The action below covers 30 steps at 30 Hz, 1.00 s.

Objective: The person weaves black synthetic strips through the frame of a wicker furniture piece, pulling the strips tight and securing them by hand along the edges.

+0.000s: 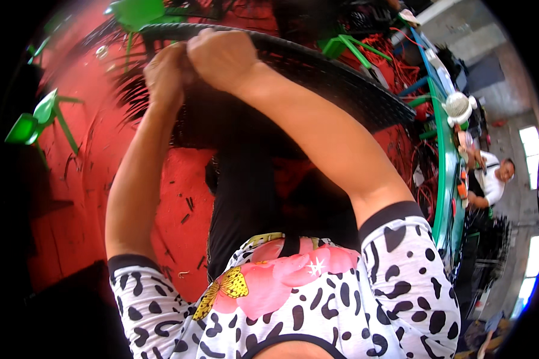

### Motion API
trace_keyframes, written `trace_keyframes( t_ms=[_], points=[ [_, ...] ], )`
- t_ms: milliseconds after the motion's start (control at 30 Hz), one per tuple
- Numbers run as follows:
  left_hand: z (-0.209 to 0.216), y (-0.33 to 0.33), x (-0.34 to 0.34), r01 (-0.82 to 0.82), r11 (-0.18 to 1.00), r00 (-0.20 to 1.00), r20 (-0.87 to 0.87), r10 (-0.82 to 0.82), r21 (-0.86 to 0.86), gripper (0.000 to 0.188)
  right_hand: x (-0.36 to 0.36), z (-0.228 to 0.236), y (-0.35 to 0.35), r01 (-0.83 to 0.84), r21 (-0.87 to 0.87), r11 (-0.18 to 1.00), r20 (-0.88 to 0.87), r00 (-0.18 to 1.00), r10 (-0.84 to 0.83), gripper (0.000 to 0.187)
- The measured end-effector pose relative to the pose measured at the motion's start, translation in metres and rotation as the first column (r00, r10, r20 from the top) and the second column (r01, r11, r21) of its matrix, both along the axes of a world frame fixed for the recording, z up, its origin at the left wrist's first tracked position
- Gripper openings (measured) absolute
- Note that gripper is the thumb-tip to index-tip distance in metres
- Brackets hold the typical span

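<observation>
A large dark woven panel [347, 81], black and strip-like in its weave, lies across my knees. Its curved far rim runs from the upper left down to the right, and loose black strips [132, 93] fan out at its left end. My left hand [164, 75] is closed at this left end, near the strips. Right beside it, my right hand [224, 58] is curled into a fist over the far rim. Both hands grip the panel's edge; the fingertips are hidden, and the left hand is slightly blurred.
Green plastic chairs [42, 113] stand on the red floor [185, 179], which is littered with dark scraps. On the right are a green-edged table [442, 179], a white fan [459, 109] and a seated person in a white top [493, 178]. Red strands [401, 69] lie heaped at the upper right.
</observation>
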<state>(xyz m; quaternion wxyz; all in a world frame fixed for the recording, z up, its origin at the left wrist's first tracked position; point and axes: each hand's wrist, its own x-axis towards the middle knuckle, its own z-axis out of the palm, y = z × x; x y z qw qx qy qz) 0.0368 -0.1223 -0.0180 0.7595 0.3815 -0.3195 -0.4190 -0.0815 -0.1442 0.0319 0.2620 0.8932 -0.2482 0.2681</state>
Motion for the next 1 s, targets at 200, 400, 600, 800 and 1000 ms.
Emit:
trace_keyframes(
  t_ms=[200, 400, 600, 800, 1000],
  points=[
    [0.013, 0.015, 0.011, 0.029, 0.983, 0.996, 0.082, -0.045, 0.181, 0.024, 0.008, 0.004, 0.005, -0.055, 0.113, 0.992, 0.132, 0.991, 0.039, 0.014],
    [-0.008, 0.01, 0.028, -0.038, 0.999, 0.945, 0.323, 0.046, -0.031, 0.016, 0.002, 0.014, 0.017, -0.026, 0.181, 0.983, 0.035, 0.999, 0.02, 0.02],
    [-0.024, -0.008, 0.039, -0.171, 0.892, 0.205, 0.87, 0.448, -0.419, 0.022, -0.051, 0.012, 0.016, -0.095, 0.041, 0.995, 0.166, 0.982, 0.087, 0.016],
    [-0.057, -0.031, 0.126, -0.104, 0.744, -0.499, 0.682, 0.534, -0.66, 0.028, -0.222, 0.034, 0.015, 0.082, 0.006, 0.997, 0.277, 0.958, -0.081, 0.037],
    [-0.066, -0.057, 0.166, -0.234, 0.798, -0.569, 0.744, 0.35, -0.555, 0.038, -0.355, -0.023, 0.003, 0.47, 0.479, 0.741, -0.03, 0.853, -0.522, 0.045]
  ],
)
